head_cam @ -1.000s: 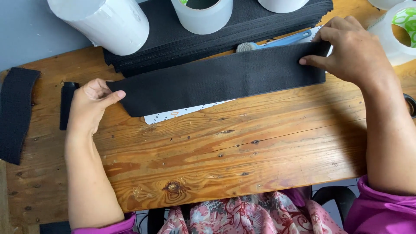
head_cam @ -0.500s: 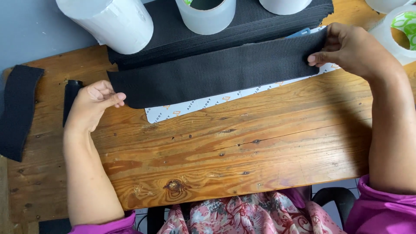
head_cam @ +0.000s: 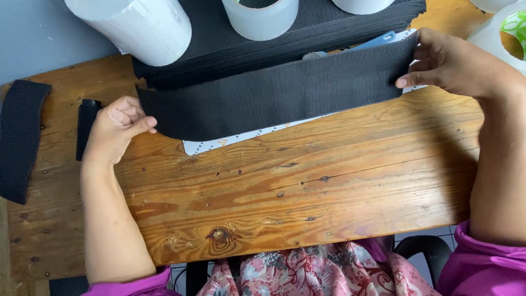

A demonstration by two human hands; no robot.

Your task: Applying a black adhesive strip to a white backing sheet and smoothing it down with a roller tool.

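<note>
A long black ribbed fabric strip [head_cam: 274,93] stretches across the wooden table [head_cam: 307,186], slightly raised. My left hand [head_cam: 118,129] pinches its left end between thumb and fingers. At the strip's right end my right hand [head_cam: 452,63] grips it the same way. Under the strip lies a white printed ruler-like strip [head_cam: 235,138], partly covered. Behind it sits a stack of the same black fabric pieces [head_cam: 285,38].
Three white rolls [head_cam: 137,24] [head_cam: 262,16] [head_cam: 361,4] stand on the black stack. A roll with green print [head_cam: 507,33] sits at the far right. Two black pieces [head_cam: 21,137] [head_cam: 86,123] lie at the left. A blue-handled tool [head_cam: 372,41] peeks out behind the strip.
Both hands lifted the black strip up and away from me, uncovering more of the white printed strip beneath it. My right hand shifted slightly toward the stack.
</note>
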